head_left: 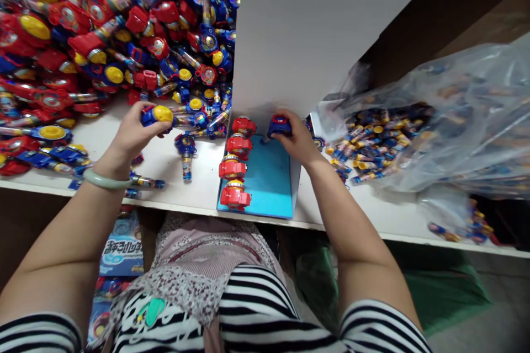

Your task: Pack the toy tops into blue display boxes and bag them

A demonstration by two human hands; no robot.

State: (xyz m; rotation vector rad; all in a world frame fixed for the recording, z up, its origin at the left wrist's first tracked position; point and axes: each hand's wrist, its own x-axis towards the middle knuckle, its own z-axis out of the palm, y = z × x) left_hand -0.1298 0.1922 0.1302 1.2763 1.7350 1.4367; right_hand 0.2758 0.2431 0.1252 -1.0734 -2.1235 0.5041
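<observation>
My left hand (138, 128) is closed around a blue toy with a yellow dome (163, 114), held above the table at the edge of the toy pile. In my right hand (297, 138) is another blue toy (279, 126), at the far end of a shallow blue-floored box (269, 176). Red toys with yellow tops (235, 196) stand in a row along the box's left side. Between my left hand and the box, a blue toy with a clear candy-filled tube (186, 154) lies on the white table.
A big heap of red and blue toys (153, 44) covers the back left. A tall white panel (302, 27) rises behind the box. To the right, a clear plastic bag (464, 121) spills small filled tubes (372, 146). Green sacking (439, 287) lies below the table edge.
</observation>
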